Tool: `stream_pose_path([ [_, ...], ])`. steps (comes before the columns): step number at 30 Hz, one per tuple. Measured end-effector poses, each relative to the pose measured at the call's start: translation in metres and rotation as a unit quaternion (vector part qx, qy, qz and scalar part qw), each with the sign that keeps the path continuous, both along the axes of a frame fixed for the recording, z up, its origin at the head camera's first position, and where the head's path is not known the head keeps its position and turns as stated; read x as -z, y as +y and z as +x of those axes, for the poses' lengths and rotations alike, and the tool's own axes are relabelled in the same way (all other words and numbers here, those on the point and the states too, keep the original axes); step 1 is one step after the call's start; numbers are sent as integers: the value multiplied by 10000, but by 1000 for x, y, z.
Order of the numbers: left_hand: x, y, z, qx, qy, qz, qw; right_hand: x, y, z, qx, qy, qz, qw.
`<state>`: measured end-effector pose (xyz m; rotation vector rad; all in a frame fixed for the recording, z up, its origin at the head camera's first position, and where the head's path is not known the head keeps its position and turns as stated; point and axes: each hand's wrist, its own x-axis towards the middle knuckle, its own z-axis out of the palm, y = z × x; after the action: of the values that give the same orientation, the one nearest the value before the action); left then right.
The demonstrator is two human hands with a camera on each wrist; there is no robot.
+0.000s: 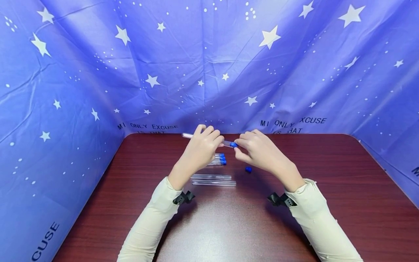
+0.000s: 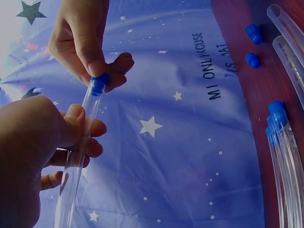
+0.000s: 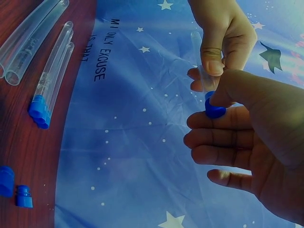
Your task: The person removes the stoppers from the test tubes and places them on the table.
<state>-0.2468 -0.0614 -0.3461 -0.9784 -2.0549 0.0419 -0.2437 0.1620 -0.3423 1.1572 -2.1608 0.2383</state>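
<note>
My left hand [image 1: 204, 147] grips a clear test tube [image 2: 71, 187] round its middle, raised above the table and tilted. At the tube's mouth my right hand [image 1: 260, 149] pinches a blue stopper [image 2: 99, 83] between thumb and forefinger, its narrow part inside the tube. The other right fingers [image 3: 221, 137] are stretched out below it. Beneath the left hand, several capped test tubes [image 1: 217, 160] lie side by side, partly hidden in the head view. Nearer me rest two uncapped test tubes [image 1: 212, 182], parallel, their mouths to the right.
Two loose blue stoppers [image 2: 254, 34] lie on the dark red wooden table [image 1: 327, 189], right of the tubes and under the right hand. A blue star-printed cloth [image 1: 203, 54] hangs along the table's back and sides. Each wrist wears a small black camera [image 1: 184, 197].
</note>
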Motion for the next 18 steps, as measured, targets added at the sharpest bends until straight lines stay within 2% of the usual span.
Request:
stream_pose_path([
  [18,0,-1,0,-16,-115,-21,9999,-1,0,1,-62,-53,-32,10000],
])
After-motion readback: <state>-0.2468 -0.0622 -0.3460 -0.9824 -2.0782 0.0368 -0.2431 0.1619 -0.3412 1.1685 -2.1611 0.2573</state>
